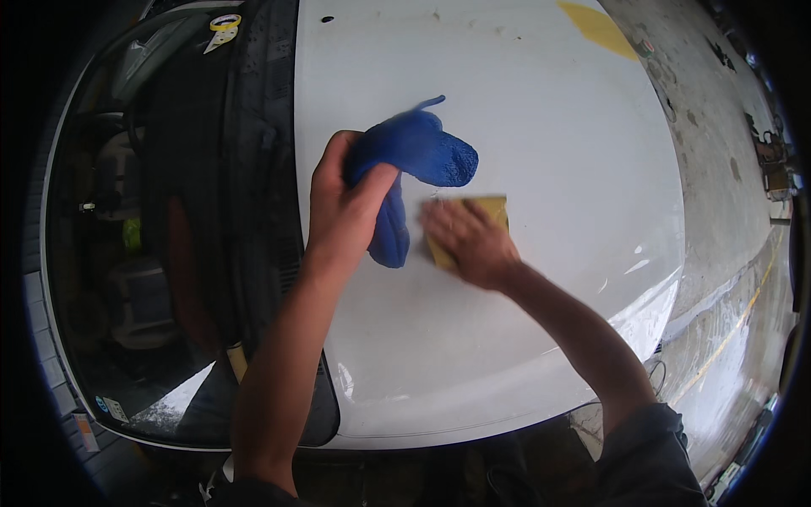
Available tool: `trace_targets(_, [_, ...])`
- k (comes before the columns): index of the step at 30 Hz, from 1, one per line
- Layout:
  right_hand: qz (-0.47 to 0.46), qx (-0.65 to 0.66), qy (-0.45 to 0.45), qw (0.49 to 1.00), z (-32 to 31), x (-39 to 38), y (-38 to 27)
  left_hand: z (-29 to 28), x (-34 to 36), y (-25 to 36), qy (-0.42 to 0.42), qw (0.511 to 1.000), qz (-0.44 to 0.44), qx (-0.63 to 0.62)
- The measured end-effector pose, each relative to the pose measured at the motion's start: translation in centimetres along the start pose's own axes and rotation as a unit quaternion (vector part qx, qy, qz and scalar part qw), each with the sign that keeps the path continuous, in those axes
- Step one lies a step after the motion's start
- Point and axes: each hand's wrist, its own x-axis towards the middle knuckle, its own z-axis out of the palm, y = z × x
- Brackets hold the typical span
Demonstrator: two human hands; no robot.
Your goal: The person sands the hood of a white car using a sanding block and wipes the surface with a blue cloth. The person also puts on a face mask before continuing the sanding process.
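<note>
A blue, damp-looking cloth point(410, 148) hangs in folds from my left hand point(346, 186), which is closed around it above the white car hood point(541, 127). One fold droops toward the hood beside my thumb. To the right, my right hand point(469, 241) presses a yellow sheet of sandpaper point(497, 209) onto the hood. The fingers lie stretched over the sheet and are smeared by motion. Edges of the sheet show past the fingers and below the palm; its middle is hidden under the hand.
Left of the hood is the dark windshield point(169, 253), with a roll of yellow tape point(225, 24) at its far end. A yellow patch point(600, 29) marks the hood's far right part. Beyond the hood's right edge lies a concrete floor point(710, 127).
</note>
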Motion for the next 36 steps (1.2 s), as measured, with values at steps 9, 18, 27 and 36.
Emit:
trace_targets(9, [0.022,-0.009,-0.081,0.996,1.8,-3.3,-8.4,-8.1,-0.9,-13.7,-0.018,0.922,0.238,0.303])
trace_targets(18, [0.191,-0.035,0.186,0.963,-0.4,15.5,9.7,-10.1,-2.0,-17.9,0.019,0.903,0.221,0.367])
trace_targets(27, [0.052,-0.023,-0.081,0.995,1.2,5.2,2.2,-11.8,-3.3,-19.0,0.016,0.909,0.183,0.373])
trace_targets(36, [0.148,0.012,-0.084,0.985,-0.1,7.3,4.0,-11.3,-2.8,-18.3,0.01,0.91,0.17,0.379])
